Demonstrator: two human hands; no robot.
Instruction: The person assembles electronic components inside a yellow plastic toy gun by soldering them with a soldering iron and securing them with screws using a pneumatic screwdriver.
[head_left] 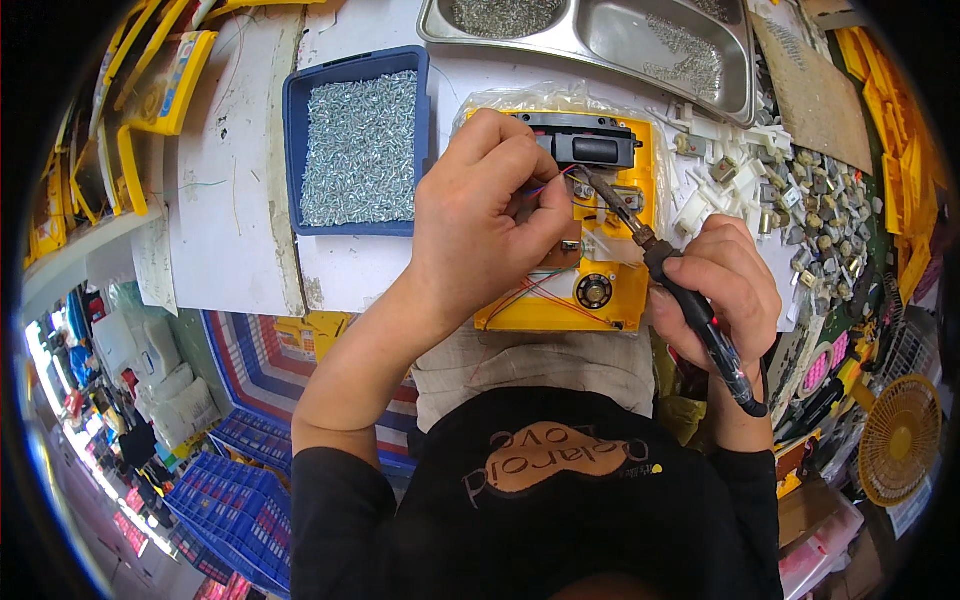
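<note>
- In the head view, the yellow plastic housing lies open on the near edge of the white worktable, right in front of the person; a black module sits at its far side and a round speaker at its near side, with loose red wires beside the speaker.
- The left hand, over the housing's left part, has thumb and forefinger in a narrow pinch, seemingly on a thin wire; the fingers hide most of it.
- The right hand, to the right, curls around the black handle of a soldering iron, whose tip points far and left, close by the wire. I cannot tell whether they touch.
- The step in hand looks like soldering this wire inside the housing.
- The next move seems to call for a steady pinch and a light, brief touch of the tip, clear of fingertips and yellow plastic.
- A blue bin of screws stands left of the housing.
</note>
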